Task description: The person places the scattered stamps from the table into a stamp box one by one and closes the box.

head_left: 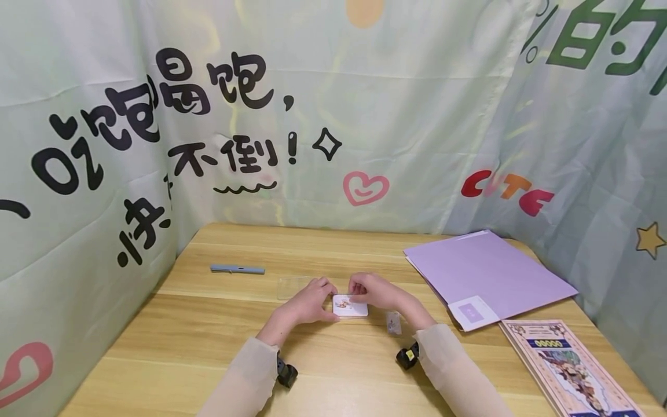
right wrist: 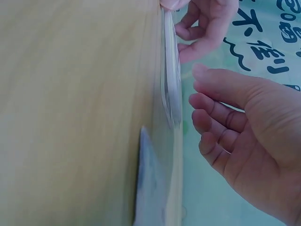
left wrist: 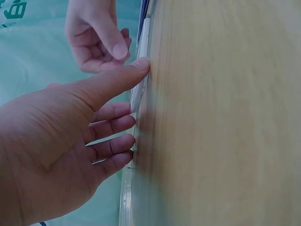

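Note:
A small stack of white cards (head_left: 350, 307) with rounded corners lies on the table, a coloured picture on its top card. My left hand (head_left: 311, 301) holds it at the left end, thumb (left wrist: 140, 65) on the near edge and fingers at the end; seen edge-on, the stack (right wrist: 172, 70) appears to sit in a thin clear tray. Over its far right corner hovers my right hand (head_left: 376, 291). In the right wrist view that hand (right wrist: 254, 122) has loosely bent fingers, apart from the stack, with nothing in them.
A clear plastic lid (head_left: 293, 288) lies behind my left hand, and a blue pen (head_left: 237, 269) farther left. Below my right wrist is a small printed clear packet (head_left: 393, 323). A purple folder (head_left: 484, 278) and a pink illustrated booklet (head_left: 573, 370) occupy the table's right side.

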`<state>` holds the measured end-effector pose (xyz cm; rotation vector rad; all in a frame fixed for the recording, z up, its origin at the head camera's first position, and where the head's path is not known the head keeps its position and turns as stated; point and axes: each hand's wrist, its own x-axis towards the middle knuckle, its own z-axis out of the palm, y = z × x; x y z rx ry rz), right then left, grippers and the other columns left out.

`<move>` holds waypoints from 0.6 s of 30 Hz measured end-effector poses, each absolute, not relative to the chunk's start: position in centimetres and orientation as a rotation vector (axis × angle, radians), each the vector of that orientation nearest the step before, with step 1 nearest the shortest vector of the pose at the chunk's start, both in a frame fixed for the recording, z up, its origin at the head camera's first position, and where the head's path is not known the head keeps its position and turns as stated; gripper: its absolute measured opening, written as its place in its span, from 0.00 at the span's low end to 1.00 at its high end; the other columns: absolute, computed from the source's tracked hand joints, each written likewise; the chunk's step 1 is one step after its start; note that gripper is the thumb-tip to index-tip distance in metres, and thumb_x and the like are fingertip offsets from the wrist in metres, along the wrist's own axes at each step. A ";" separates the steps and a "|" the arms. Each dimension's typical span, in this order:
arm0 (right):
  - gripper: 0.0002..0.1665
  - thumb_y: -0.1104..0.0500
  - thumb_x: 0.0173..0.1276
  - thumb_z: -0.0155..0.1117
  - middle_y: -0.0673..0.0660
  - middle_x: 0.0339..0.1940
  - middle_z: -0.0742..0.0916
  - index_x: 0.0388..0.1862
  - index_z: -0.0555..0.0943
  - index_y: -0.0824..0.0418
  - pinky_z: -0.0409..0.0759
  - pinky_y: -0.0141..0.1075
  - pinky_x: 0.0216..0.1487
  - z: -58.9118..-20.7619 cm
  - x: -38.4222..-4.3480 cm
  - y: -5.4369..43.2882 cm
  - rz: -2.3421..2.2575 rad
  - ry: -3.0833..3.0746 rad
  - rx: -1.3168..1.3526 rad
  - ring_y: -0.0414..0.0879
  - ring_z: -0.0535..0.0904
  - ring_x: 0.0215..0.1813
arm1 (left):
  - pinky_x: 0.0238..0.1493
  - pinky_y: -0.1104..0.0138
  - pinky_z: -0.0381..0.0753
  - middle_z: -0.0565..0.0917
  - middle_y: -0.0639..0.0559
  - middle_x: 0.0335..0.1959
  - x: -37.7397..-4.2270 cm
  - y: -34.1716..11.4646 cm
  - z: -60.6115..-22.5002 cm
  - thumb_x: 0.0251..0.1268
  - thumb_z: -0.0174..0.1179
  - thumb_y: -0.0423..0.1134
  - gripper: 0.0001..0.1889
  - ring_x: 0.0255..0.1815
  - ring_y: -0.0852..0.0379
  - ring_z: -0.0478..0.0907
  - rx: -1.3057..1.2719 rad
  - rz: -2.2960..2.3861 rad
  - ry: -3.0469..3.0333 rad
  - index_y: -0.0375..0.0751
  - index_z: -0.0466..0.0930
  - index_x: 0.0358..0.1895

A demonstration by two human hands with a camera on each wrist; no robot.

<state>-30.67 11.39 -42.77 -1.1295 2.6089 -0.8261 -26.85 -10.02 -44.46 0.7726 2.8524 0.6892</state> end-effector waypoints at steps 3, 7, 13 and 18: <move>0.03 0.63 0.67 0.64 0.50 0.31 0.83 0.36 0.78 0.60 0.76 0.27 0.37 -42.8 -30.4 12.3 -0.835 2.615 -1.091 0.35 0.74 0.33 | 0.60 0.57 0.75 0.75 0.50 0.51 -26.9 -10.0 -44.6 0.54 0.72 0.49 0.27 0.55 0.52 0.70 0.776 0.685 2.856 0.40 0.76 0.54; 0.03 0.64 0.66 0.65 0.50 0.30 0.82 0.35 0.78 0.60 0.76 0.27 0.36 -42.9 -30.1 13.7 -0.845 2.620 -1.078 0.35 0.74 0.32 | 0.60 0.57 0.75 0.75 0.50 0.51 -26.9 -10.0 -44.7 0.54 0.72 0.49 0.28 0.54 0.52 0.70 0.775 0.700 2.852 0.39 0.76 0.54; 0.05 0.63 0.65 0.66 0.50 0.30 0.83 0.36 0.79 0.61 0.77 0.27 0.36 -42.9 -29.5 15.6 -0.835 2.645 -1.058 0.34 0.74 0.32 | 0.59 0.57 0.75 0.75 0.49 0.51 -26.7 -10.1 -44.6 0.54 0.72 0.48 0.28 0.53 0.52 0.69 0.776 0.713 2.841 0.38 0.76 0.54; 0.05 0.61 0.66 0.66 0.50 0.31 0.84 0.36 0.79 0.61 0.78 0.27 0.37 -42.9 -29.1 16.9 -0.825 2.659 -1.009 0.34 0.76 0.34 | 0.61 0.55 0.74 0.75 0.47 0.53 -26.6 -10.3 -44.3 0.54 0.73 0.47 0.28 0.54 0.50 0.70 0.785 0.740 2.829 0.37 0.76 0.55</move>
